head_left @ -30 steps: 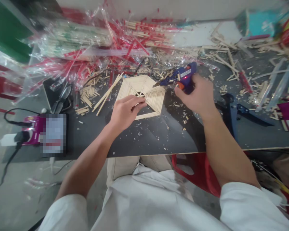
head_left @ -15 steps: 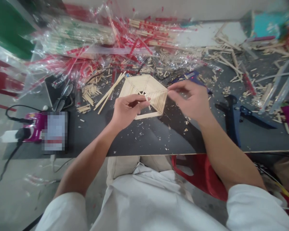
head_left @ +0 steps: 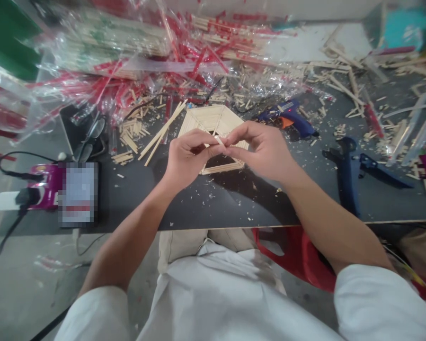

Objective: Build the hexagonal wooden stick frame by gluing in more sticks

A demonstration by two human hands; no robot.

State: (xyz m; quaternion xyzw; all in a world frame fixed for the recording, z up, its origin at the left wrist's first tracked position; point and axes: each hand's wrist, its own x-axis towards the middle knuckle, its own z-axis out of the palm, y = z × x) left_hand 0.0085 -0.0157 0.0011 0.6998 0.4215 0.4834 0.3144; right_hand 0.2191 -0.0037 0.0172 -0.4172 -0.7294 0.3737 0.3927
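Between the fingertips of both hands is a short pale stick piece (head_left: 219, 140). My left hand (head_left: 188, 158) pinches it, thumb against fingers. My right hand (head_left: 261, 148) is closed in a pinch at the same spot, its fingertips meeting those of the left. Right behind and below them lies a hexagonal frame of layered wooden sticks (head_left: 198, 115), with spokes and an opening in the middle. Both hands cover part of this frame. A few long sticks (head_left: 159, 137) rest to its left.
A blue glue gun (head_left: 293, 116) lies behind my right hand, and blue-handled cutters (head_left: 348, 177) lie further right. Plastic-wrapped stick bundles (head_left: 128, 47) and scraps fill the back. Glasses (head_left: 88, 139), a phone (head_left: 78, 194) and a purple power adapter (head_left: 47, 186) are on the left.
My right hand has moved left from the frame's right corner to meet the left hand at the stick piece. The glue gun now shows more fully. The view has shifted slightly.
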